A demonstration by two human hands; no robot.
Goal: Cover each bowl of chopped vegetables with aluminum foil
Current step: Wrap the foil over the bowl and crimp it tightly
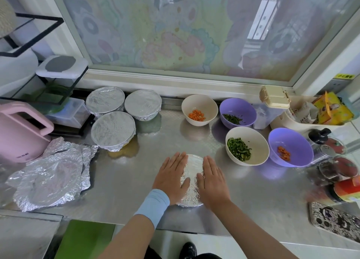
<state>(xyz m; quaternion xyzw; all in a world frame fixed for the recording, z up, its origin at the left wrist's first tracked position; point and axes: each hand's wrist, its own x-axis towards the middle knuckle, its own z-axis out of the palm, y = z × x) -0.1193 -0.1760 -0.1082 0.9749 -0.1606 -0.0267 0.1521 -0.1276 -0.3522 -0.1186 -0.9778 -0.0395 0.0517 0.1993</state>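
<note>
A foil-covered bowl (192,173) stands at the front middle of the steel counter. My left hand (171,176) lies flat on its left side and my right hand (212,180) flat on its right side, fingers stretched out, pressing the foil. Three foil-covered bowls (113,130) stand grouped at the back left. Uncovered at the right are a cream bowl with carrot bits (199,109), a purple bowl with green strips (237,112), a cream bowl with chopped green vegetable (247,145) and a purple bowl with carrot bits (290,147). Loose foil sheets (52,173) lie at the front left.
A pink kettle (21,132) stands at the far left beside a black rack with clear boxes (64,95). Spice jars (337,161), a white tray of packets (311,114) and a phone (335,221) crowd the right edge. A window runs along the back.
</note>
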